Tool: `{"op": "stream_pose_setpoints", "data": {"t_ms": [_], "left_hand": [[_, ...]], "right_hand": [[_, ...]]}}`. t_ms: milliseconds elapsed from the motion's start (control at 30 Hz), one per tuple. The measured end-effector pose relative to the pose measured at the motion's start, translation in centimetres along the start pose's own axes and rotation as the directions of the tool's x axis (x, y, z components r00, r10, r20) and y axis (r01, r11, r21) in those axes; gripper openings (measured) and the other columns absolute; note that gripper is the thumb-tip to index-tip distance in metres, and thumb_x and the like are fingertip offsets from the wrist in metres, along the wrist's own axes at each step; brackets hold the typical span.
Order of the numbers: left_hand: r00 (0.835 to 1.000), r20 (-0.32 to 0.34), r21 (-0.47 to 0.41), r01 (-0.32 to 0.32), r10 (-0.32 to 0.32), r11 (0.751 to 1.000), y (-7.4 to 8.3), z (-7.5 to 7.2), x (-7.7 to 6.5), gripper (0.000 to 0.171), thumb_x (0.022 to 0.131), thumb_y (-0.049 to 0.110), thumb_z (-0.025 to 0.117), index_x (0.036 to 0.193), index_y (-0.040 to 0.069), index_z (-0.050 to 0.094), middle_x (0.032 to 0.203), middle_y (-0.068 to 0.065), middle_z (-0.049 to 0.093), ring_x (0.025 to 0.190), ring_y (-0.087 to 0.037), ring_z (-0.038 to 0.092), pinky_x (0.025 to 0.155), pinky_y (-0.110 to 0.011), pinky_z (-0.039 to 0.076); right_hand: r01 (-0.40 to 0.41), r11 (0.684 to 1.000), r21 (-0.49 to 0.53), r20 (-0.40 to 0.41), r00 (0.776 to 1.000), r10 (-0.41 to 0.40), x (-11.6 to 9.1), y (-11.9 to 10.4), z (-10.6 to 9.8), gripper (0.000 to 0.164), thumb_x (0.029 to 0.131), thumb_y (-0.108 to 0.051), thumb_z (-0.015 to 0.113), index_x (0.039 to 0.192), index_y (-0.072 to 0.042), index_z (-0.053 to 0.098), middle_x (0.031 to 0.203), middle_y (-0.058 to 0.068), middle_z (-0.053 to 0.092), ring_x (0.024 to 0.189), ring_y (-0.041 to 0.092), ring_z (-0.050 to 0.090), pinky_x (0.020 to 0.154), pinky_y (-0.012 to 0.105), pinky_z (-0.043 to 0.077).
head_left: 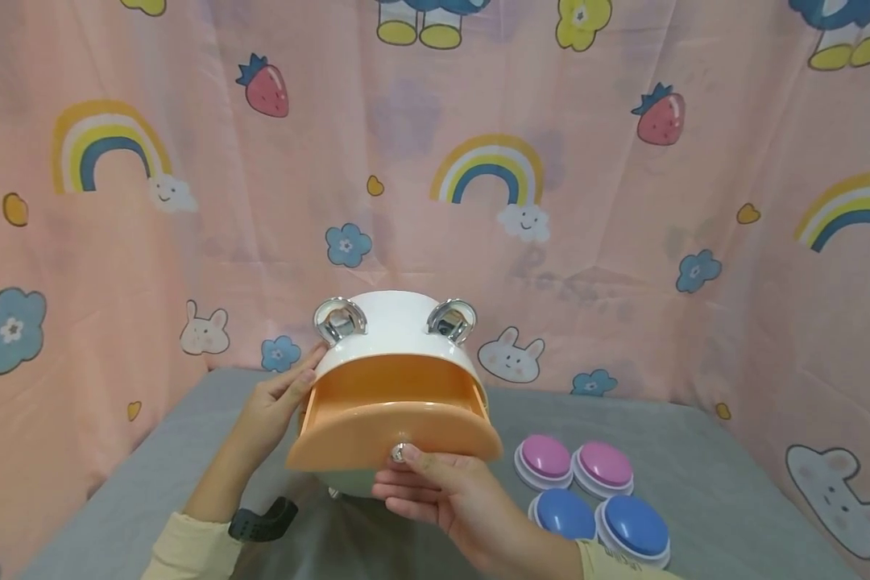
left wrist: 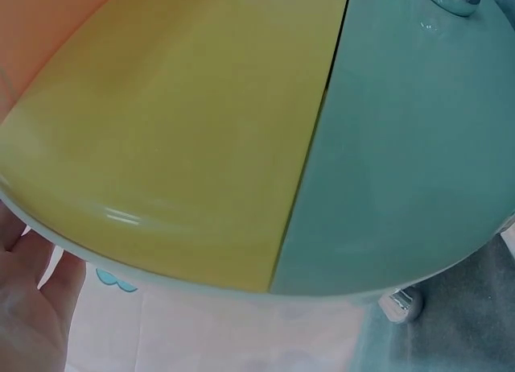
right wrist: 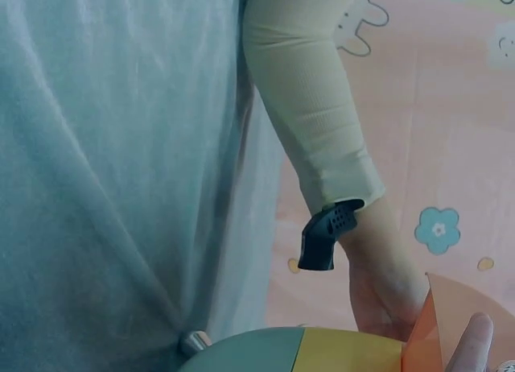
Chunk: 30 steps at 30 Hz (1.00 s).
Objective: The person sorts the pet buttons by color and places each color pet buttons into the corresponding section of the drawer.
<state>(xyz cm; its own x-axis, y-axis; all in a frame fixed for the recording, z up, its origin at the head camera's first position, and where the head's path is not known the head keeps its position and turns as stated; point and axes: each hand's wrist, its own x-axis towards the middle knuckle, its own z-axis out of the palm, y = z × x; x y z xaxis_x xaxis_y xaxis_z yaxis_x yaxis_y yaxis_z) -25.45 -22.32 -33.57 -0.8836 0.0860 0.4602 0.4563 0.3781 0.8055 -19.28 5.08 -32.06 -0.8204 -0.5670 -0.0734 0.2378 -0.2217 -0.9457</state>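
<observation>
A small round drawer cabinet (head_left: 395, 326), white on top with two silver ear-like bells (head_left: 341, 321), stands on the grey cloth. Its orange top drawer (head_left: 348, 431) is pulled out, and the inside that shows holds nothing. My right hand (head_left: 464, 493) pinches the silver knob (head_left: 397, 453) of that drawer, thumb on top and the other fingers below. Along the cabinet's left side lies my left hand (head_left: 268, 411), fingers extended against the shell. In the left wrist view, the yellow drawer (left wrist: 177, 163) and green drawer (left wrist: 410, 163) are closed.
Right of the cabinet sit two pink push buttons (head_left: 546, 457) and two blue ones (head_left: 635, 524) with white bases. A grey cloth (head_left: 696, 459) covers the table. Behind it hangs a pink patterned curtain (head_left: 420, 242).
</observation>
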Motion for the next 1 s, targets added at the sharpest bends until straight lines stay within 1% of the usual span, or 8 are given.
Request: {"op": "stream_pose_setpoints", "data": {"t_ms": [200, 367, 500, 733, 867, 1000], "left_hand": [[1.0, -0.002, -0.001, 0.0, 0.0, 1.0, 0.1, 0.1, 0.1, 0.047, 0.107, 0.03, 0.044, 0.149, 0.009, 0.046, 0.159, -0.004, 0.038, 0.15, -0.026, 0.029, 0.103, 0.0, 0.028], [1.0, 0.003, -0.007, 0.01, -0.01, 1.0, 0.1, 0.0, -0.1, 0.047, 0.107, 0.029, 0.044, 0.149, 0.008, 0.046, 0.16, -0.004, 0.035, 0.151, -0.027, 0.027, 0.103, 0.001, 0.027], [1.0, 0.006, -0.004, 0.006, -0.006, 1.0, 0.1, 0.0, -0.1, 0.047, 0.107, 0.03, 0.043, 0.149, 0.009, 0.045, 0.16, -0.005, 0.035, 0.151, -0.028, 0.026, 0.103, 0.001, 0.027], [1.0, 0.001, 0.0, -0.012, 0.012, 1.0, 0.1, 0.0, -0.1, 0.047, 0.107, 0.029, 0.043, 0.149, 0.009, 0.045, 0.16, -0.005, 0.036, 0.151, -0.028, 0.027, 0.103, 0.0, 0.028], [1.0, 0.006, -0.003, -0.007, 0.007, 1.0, 0.1, 0.0, 0.0, 0.047, 0.107, 0.03, 0.043, 0.15, 0.01, 0.045, 0.16, -0.004, 0.036, 0.151, -0.027, 0.027, 0.103, 0.001, 0.027], [1.0, 0.013, -0.012, -0.003, 0.003, 1.0, 0.1, 0.0, -0.1, 0.047, 0.107, 0.03, 0.043, 0.15, 0.009, 0.045, 0.16, -0.005, 0.035, 0.152, -0.027, 0.025, 0.103, 0.002, 0.027]], "right_hand": [[-0.011, 1.0, -0.004, -0.006, 1.0, 0.011, -0.4, 0.3, -0.1, 0.048, 0.099, -0.034, 0.061, 0.123, 0.007, 0.063, 0.102, 0.007, 0.077, 0.097, 0.016, 0.075, 0.089, 0.029, 0.059], [-0.029, 1.0, -0.004, -0.007, 1.0, 0.029, -0.7, 0.5, 0.0, 0.048, 0.099, -0.034, 0.06, 0.123, 0.008, 0.063, 0.103, 0.008, 0.077, 0.097, 0.016, 0.075, 0.088, 0.029, 0.06], [-0.043, 0.999, 0.0, -0.01, 0.999, 0.043, -0.8, 0.6, 0.0, 0.049, 0.1, -0.034, 0.06, 0.124, 0.009, 0.062, 0.103, 0.008, 0.077, 0.097, 0.017, 0.075, 0.088, 0.029, 0.06], [-0.058, 0.998, -0.007, -0.012, 0.998, 0.058, -1.2, 0.7, 0.1, 0.047, 0.1, -0.034, 0.06, 0.123, 0.008, 0.063, 0.103, 0.009, 0.077, 0.095, 0.017, 0.076, 0.087, 0.029, 0.06], [-0.065, 0.998, -0.004, -0.002, 0.998, 0.065, -1.5, 0.7, 0.0, 0.048, 0.1, -0.034, 0.06, 0.124, 0.008, 0.062, 0.104, 0.008, 0.077, 0.096, 0.017, 0.075, 0.088, 0.029, 0.06], [-0.086, 0.996, -0.004, -0.012, 0.996, 0.086, -1.8, 0.7, 0.0, 0.049, 0.098, -0.036, 0.062, 0.123, 0.006, 0.063, 0.104, 0.009, 0.077, 0.097, 0.019, 0.075, 0.089, 0.031, 0.06]]}}
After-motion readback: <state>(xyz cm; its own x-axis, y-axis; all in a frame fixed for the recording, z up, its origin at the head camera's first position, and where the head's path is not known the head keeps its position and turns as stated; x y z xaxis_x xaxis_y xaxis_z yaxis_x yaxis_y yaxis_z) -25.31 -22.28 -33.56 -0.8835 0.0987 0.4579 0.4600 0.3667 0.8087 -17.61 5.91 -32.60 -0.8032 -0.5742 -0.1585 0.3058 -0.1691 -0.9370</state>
